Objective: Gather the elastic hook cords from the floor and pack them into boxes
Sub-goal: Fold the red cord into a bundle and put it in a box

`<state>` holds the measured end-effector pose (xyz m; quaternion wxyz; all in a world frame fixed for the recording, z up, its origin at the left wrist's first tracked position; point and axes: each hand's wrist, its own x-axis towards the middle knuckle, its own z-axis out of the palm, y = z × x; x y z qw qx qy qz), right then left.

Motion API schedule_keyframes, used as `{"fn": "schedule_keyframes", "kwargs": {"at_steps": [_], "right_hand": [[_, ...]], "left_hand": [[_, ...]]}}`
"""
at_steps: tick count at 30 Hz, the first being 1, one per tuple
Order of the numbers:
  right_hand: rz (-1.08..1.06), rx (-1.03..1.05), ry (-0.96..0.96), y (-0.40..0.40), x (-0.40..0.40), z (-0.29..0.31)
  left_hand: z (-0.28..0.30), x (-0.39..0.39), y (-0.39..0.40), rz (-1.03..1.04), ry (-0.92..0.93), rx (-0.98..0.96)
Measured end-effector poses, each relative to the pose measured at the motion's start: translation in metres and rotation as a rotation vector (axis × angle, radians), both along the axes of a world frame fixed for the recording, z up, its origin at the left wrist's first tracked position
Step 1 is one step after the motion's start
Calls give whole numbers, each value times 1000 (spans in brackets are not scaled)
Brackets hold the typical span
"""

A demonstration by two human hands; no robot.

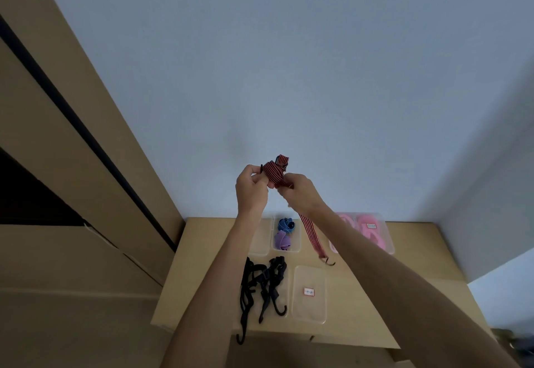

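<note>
Holding a red striped cord raised above the cardboard surface, left hand and right hand both pinched it. Clear box contained blue and purple cords; pink box and lid bore illegible labels.

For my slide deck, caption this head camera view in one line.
Both hands, left and right, wind a red striped hook cord above clear boxes on cardboard.

Two bare forearms, no sleeves, watch or rings.
</note>
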<state>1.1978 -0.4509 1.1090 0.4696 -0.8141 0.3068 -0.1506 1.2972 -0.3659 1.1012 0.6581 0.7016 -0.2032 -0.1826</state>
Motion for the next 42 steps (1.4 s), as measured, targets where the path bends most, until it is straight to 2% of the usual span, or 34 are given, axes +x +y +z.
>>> {"fn": "schedule_keyframes", "kwargs": {"at_steps": [2,8,10,12,15,19,22,25,28,31,34,38,42], "right_hand": [[-18,-19,-31,1,2,1],[-55,211,-77,0,5,12],[17,81,32,-2,3,16],[77,-137,150,-3,3,20],[60,-421,248,0,9,27],[120,-556,283,1,14,34],[151,-595,224,-11,7,33],[171,-511,131,-20,2,34],[141,-302,-21,-24,-4,30],[150,-240,18,-28,-9,20],[115,-34,37,-29,-13,8],[90,162,-55,-26,-16,-6],[-24,406,-149,-15,-16,-15]], "left_hand": [[2,0,-1,12,-48,-9],[11,11,-1,196,-224,35],[9,16,0,230,-318,120],[4,20,3,220,-416,221],[-4,14,3,119,-503,313],[-7,8,1,6,-539,373],[-6,14,3,-93,-531,392],[-6,16,8,-291,-493,335],[-10,19,11,-420,-287,239],[-15,17,15,-495,-65,188],[-20,12,18,-536,51,145],[-17,11,19,-495,177,17],[-11,15,7,-186,191,-42]]}}
